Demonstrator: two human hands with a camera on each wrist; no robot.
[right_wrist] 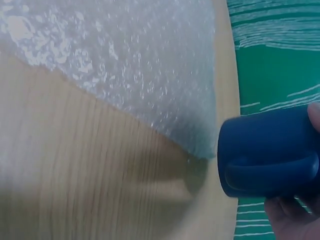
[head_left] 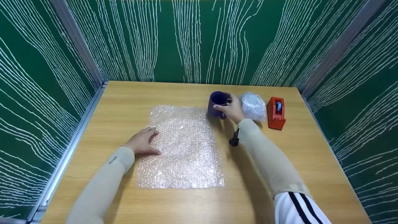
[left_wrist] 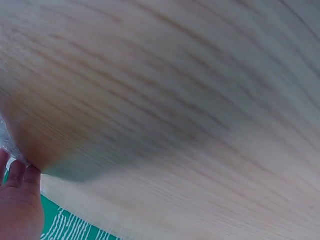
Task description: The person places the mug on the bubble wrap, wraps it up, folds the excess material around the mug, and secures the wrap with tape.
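1. Lying flat on the table (head_left: 118,102), nearest the person, is a sheet of bubble wrap (head_left: 183,149), spread out with nothing on it; laying it out looks done.
2. At its left edge the left hand (head_left: 142,142) rests with fingers straight, pressing the sheet down.
3. Farther back, the right hand (head_left: 231,109) is curled around a dark blue mug (head_left: 217,102), which sits just beyond the sheet's far right corner; placing and wrapping it seem left to do.
4. Behind that hand lie a bubble-wrapped bundle (head_left: 253,106) and a red tape dispenser (head_left: 276,112), untouched.
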